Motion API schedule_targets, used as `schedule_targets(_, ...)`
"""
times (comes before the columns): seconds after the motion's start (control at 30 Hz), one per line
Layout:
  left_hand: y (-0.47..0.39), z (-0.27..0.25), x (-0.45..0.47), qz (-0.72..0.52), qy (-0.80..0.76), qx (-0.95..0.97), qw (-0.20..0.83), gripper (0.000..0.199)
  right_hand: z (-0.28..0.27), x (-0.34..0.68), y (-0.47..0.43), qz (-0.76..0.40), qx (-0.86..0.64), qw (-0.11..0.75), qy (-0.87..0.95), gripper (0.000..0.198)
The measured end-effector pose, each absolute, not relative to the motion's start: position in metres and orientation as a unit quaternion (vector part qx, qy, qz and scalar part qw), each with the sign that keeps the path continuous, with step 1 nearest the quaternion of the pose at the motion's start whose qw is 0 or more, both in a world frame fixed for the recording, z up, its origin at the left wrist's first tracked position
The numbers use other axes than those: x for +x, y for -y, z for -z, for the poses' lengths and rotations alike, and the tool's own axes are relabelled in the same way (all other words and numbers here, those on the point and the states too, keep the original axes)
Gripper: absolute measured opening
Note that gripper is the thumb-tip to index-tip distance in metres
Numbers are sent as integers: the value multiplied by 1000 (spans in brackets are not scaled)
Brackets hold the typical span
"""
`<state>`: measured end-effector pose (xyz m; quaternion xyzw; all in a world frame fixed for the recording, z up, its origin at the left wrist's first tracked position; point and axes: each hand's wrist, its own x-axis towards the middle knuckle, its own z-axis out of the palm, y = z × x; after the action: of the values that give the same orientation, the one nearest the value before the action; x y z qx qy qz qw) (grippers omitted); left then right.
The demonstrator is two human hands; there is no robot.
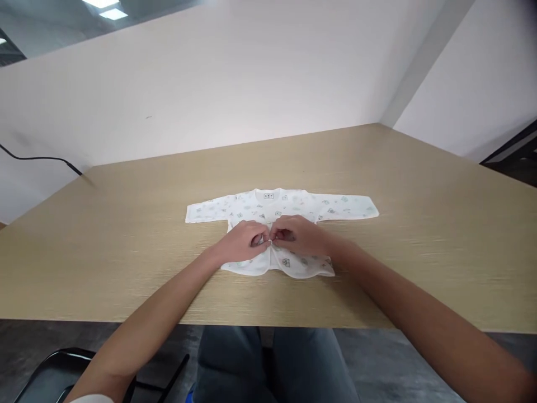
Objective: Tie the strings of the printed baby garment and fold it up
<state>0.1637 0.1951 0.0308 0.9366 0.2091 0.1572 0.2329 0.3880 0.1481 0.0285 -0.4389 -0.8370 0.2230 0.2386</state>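
A small white baby shirt (293, 198) with a sparse printed pattern lies spread on the table, both sleeves stretched out sideways and the collar away from me. My left hand (245, 242) pinches the shirt's front edge near the middle of the chest. From the other side, my right hand (301, 235) pinches the opposite front edge, its fingertips meeting those of the left. The cloth between the fingertips is slightly raised; any fastener there is too small to make out. Below the hands, the two front panels part at the hem.
The wooden table (126, 224) meets a white wall (251, 84) at the back and another on the right. A black cable (37, 158) hangs at the left edge. A black chair (59, 375) stands at lower left, and a dark object (514, 154) is at far right.
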Motion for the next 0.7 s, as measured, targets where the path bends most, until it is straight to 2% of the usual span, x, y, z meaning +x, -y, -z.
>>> schedule_targets(0.7, -195, -28, 163, -159, -207, 935, 238, 20, -31, 388, -146, -222, -448, 226, 836, 14)
